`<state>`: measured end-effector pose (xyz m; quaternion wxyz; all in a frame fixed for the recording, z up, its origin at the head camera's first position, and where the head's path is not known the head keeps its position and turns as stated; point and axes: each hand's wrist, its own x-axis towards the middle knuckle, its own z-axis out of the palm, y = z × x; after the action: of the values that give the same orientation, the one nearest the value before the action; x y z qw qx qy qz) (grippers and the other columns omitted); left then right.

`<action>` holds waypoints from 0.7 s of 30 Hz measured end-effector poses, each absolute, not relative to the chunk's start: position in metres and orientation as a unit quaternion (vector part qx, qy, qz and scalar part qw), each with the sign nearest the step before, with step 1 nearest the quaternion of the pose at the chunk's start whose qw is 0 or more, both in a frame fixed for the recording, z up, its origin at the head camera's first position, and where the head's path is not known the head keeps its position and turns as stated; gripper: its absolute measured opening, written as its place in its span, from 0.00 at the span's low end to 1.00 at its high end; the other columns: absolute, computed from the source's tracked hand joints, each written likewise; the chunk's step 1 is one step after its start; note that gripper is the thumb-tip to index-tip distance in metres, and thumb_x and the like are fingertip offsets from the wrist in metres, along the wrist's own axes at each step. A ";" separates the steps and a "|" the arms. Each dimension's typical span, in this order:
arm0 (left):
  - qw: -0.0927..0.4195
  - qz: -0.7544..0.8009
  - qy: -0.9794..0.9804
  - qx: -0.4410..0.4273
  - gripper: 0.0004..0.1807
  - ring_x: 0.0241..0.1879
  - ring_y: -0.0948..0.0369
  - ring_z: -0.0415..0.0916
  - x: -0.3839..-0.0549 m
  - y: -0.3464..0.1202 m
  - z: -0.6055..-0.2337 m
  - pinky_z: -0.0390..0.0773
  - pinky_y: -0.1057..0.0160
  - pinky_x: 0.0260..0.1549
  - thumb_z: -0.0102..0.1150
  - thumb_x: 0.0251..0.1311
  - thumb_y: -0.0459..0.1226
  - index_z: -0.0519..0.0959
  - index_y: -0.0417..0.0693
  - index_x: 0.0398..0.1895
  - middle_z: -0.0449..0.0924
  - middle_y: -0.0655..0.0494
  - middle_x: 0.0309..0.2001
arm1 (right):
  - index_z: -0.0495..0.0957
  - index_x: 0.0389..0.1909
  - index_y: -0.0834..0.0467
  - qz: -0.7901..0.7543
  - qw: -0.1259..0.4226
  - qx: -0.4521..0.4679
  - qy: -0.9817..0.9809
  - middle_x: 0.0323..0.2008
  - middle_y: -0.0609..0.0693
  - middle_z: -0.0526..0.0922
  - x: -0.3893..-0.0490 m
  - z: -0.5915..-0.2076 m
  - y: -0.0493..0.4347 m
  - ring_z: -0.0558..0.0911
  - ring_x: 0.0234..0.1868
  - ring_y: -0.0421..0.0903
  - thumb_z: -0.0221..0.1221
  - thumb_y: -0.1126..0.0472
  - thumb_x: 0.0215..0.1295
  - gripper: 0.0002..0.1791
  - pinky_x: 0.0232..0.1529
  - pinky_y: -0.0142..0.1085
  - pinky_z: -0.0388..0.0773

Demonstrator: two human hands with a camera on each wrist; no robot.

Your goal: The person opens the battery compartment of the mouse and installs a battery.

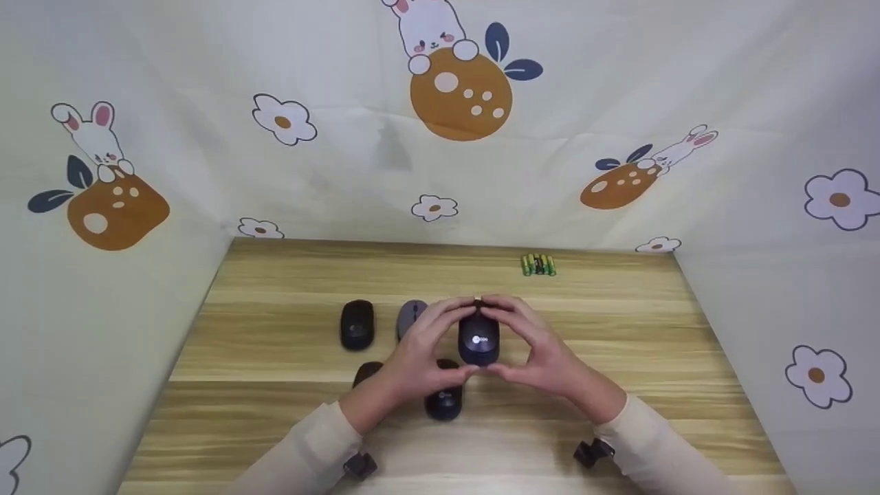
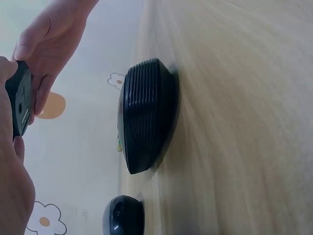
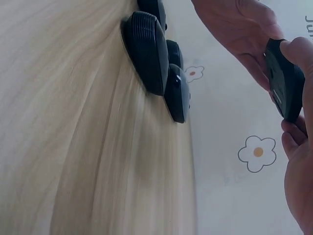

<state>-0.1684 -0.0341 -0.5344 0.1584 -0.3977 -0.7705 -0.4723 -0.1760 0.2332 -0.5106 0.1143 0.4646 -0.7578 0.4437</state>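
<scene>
Together, our half-curled left hand [image 1: 419,357] and right hand [image 1: 550,357] grip a dark mouse [image 1: 478,337] by its ends, batteries [image 1: 538,265] lying beyond the right hand.

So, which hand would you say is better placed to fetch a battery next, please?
Probably the right hand: the batteries lie almost straight beyond it. The left hand is farther away and could steady the held mouse.

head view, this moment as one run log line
left hand: holds dark mouse | right hand: holds same mouse | dark mouse: above table | other mice, batteries: on table
</scene>
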 end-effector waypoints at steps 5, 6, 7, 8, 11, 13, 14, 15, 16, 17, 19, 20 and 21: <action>0.206 -0.477 -0.749 -0.410 0.43 0.76 0.47 0.72 -0.166 -0.032 -0.537 0.74 0.48 0.76 0.82 0.60 0.46 0.76 0.43 0.76 0.75 0.47 0.76 | 0.74 0.76 0.66 0.448 0.138 0.472 -0.746 0.75 0.68 0.73 -0.174 -0.513 0.230 0.76 0.73 0.67 0.82 0.67 0.56 0.46 0.78 0.45 0.73; 0.214 -0.478 -0.745 -0.413 0.42 0.75 0.46 0.73 -0.166 -0.031 -0.537 0.75 0.48 0.75 0.82 0.60 0.46 0.77 0.42 0.76 0.76 0.46 0.75 | 0.74 0.75 0.67 0.450 0.141 0.474 -0.743 0.74 0.69 0.74 -0.173 -0.513 0.230 0.76 0.73 0.67 0.81 0.66 0.57 0.45 0.78 0.46 0.73; 0.221 -0.479 -0.741 -0.415 0.40 0.75 0.46 0.74 -0.166 -0.031 -0.538 0.75 0.48 0.75 0.81 0.62 0.46 0.77 0.42 0.75 0.77 0.45 0.75 | 0.75 0.75 0.67 0.452 0.145 0.476 -0.741 0.74 0.69 0.74 -0.173 -0.513 0.229 0.76 0.73 0.67 0.81 0.65 0.58 0.43 0.78 0.47 0.73; 0.227 -0.482 -0.737 -0.416 0.39 0.74 0.45 0.75 -0.165 -0.031 -0.538 0.76 0.48 0.74 0.80 0.63 0.47 0.78 0.42 0.74 0.78 0.45 0.74 | 0.75 0.74 0.68 0.455 0.147 0.476 -0.738 0.73 0.69 0.75 -0.172 -0.514 0.229 0.76 0.74 0.66 0.81 0.64 0.60 0.42 0.78 0.47 0.73; 0.239 -0.496 -0.724 -0.415 0.35 0.70 0.46 0.79 -0.165 -0.030 -0.538 0.79 0.48 0.72 0.78 0.68 0.50 0.81 0.42 0.71 0.81 0.44 0.71 | 0.77 0.73 0.68 0.471 0.149 0.471 -0.731 0.72 0.70 0.76 -0.169 -0.514 0.229 0.76 0.75 0.65 0.78 0.59 0.68 0.37 0.78 0.47 0.73; 0.245 -0.507 -0.717 -0.411 0.33 0.68 0.46 0.81 -0.165 -0.029 -0.537 0.81 0.49 0.70 0.75 0.71 0.52 0.82 0.42 0.69 0.83 0.44 0.69 | 0.78 0.72 0.68 0.482 0.148 0.463 -0.729 0.72 0.70 0.77 -0.166 -0.513 0.229 0.76 0.75 0.63 0.74 0.55 0.72 0.34 0.77 0.45 0.74; 0.248 -0.513 -0.713 -0.409 0.32 0.68 0.46 0.82 -0.165 -0.028 -0.537 0.82 0.49 0.69 0.74 0.72 0.54 0.83 0.42 0.68 0.84 0.44 0.68 | 0.78 0.72 0.68 0.488 0.148 0.460 -0.727 0.71 0.70 0.77 -0.166 -0.513 0.229 0.77 0.74 0.62 0.73 0.53 0.73 0.34 0.77 0.45 0.75; 0.252 -0.518 -0.710 -0.406 0.32 0.67 0.46 0.83 -0.165 -0.027 -0.536 0.83 0.49 0.68 0.72 0.73 0.55 0.83 0.42 0.68 0.84 0.44 0.68 | 0.79 0.71 0.67 0.493 0.148 0.455 -0.726 0.71 0.69 0.78 -0.165 -0.513 0.229 0.77 0.74 0.61 0.72 0.52 0.74 0.33 0.77 0.44 0.75; 0.255 -0.522 -0.707 -0.403 0.32 0.66 0.46 0.83 -0.165 -0.027 -0.536 0.83 0.50 0.68 0.71 0.73 0.56 0.84 0.42 0.67 0.85 0.44 0.67 | 0.79 0.71 0.67 0.494 0.148 0.453 -0.727 0.71 0.69 0.78 -0.165 -0.513 0.229 0.77 0.74 0.61 0.71 0.52 0.75 0.33 0.77 0.45 0.75; 0.259 -0.526 -0.704 -0.401 0.32 0.65 0.46 0.84 -0.166 -0.026 -0.535 0.83 0.51 0.67 0.70 0.73 0.56 0.84 0.41 0.67 0.86 0.44 0.66 | 0.79 0.72 0.66 0.493 0.150 0.452 -0.728 0.71 0.68 0.78 -0.165 -0.512 0.229 0.78 0.74 0.61 0.70 0.52 0.75 0.32 0.76 0.45 0.75; 0.270 -0.528 -0.699 -0.399 0.32 0.63 0.46 0.86 -0.167 -0.025 -0.535 0.85 0.52 0.65 0.68 0.73 0.57 0.85 0.40 0.66 0.87 0.43 0.64 | 0.79 0.72 0.67 0.485 0.156 0.456 -0.730 0.71 0.69 0.78 -0.165 -0.511 0.229 0.78 0.73 0.62 0.70 0.54 0.75 0.31 0.76 0.46 0.76; 0.275 -0.528 -0.698 -0.398 0.33 0.62 0.47 0.86 -0.167 -0.024 -0.534 0.85 0.53 0.65 0.68 0.73 0.57 0.85 0.40 0.65 0.87 0.43 0.64 | 0.78 0.72 0.67 0.479 0.159 0.460 -0.730 0.71 0.69 0.78 -0.166 -0.511 0.229 0.79 0.73 0.62 0.71 0.56 0.75 0.31 0.76 0.46 0.76; 0.279 -0.526 -0.698 -0.397 0.33 0.62 0.47 0.87 -0.167 -0.024 -0.534 0.85 0.54 0.64 0.67 0.74 0.57 0.85 0.39 0.65 0.88 0.43 0.63 | 0.78 0.72 0.67 0.472 0.161 0.464 -0.732 0.71 0.69 0.78 -0.166 -0.510 0.229 0.79 0.73 0.63 0.71 0.58 0.75 0.30 0.76 0.47 0.76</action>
<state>-0.1673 -0.0236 -0.5343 0.2793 -0.3975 -0.6981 -0.5260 -0.1661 0.2290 -0.5103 0.1614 0.4638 -0.7319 0.4724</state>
